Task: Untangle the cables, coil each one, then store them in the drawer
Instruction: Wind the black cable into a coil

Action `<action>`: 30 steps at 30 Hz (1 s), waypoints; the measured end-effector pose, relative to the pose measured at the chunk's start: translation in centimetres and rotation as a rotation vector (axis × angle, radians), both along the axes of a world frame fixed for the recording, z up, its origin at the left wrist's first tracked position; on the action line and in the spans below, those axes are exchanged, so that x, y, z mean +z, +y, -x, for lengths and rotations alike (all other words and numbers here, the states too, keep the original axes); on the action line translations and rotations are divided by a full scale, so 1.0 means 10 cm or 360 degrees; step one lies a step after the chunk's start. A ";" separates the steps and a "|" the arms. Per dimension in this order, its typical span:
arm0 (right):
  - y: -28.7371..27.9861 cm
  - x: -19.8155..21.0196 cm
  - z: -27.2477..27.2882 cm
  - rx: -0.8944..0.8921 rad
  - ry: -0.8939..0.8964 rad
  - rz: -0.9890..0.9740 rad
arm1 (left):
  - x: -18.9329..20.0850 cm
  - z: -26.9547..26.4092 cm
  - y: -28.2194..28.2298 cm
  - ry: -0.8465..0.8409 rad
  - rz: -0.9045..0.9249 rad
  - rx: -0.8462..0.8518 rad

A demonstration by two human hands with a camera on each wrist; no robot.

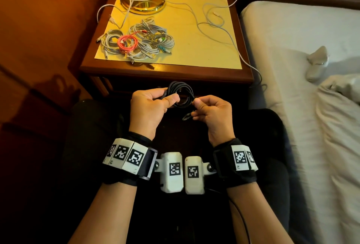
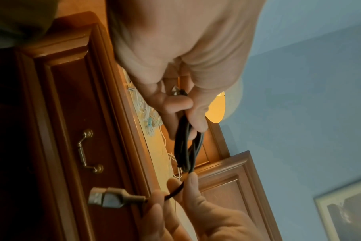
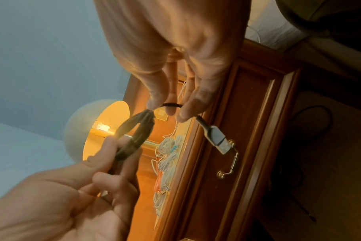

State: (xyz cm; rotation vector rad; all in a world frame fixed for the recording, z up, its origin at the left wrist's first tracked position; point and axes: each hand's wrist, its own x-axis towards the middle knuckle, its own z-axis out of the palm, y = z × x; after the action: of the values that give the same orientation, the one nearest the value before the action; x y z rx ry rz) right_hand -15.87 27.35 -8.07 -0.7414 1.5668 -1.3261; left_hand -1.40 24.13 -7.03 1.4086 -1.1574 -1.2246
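Before the drawer (image 2: 72, 130), left hand (image 1: 150, 107) grip clasping black cable coil (image 1: 182, 93), right hand (image 1: 212, 113) pinching its tail

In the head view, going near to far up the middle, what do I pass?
Wrist cameras → black cable held by left hand and right hand → nightstand front edge → pile of coiled cables → lamp base.
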 end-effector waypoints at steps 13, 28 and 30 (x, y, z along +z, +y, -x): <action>0.05 0.06 -0.04 0.0027 -0.0083 -0.0013 | 0.12 0.06 0.10 0.0280 -0.0108 -0.0003; 0.06 0.07 -0.03 0.0081 -0.0389 0.0158 | 0.09 0.11 0.11 0.0123 -0.0237 -0.0112; 0.06 0.06 -0.03 0.0102 -0.0442 0.0132 | 0.08 0.12 0.11 0.0088 -0.0224 -0.0142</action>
State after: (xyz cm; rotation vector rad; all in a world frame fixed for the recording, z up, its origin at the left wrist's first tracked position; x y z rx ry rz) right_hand -15.60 27.91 -7.43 -0.6226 1.2651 -1.3887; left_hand -2.58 25.19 -6.19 1.4295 -1.1243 -1.4228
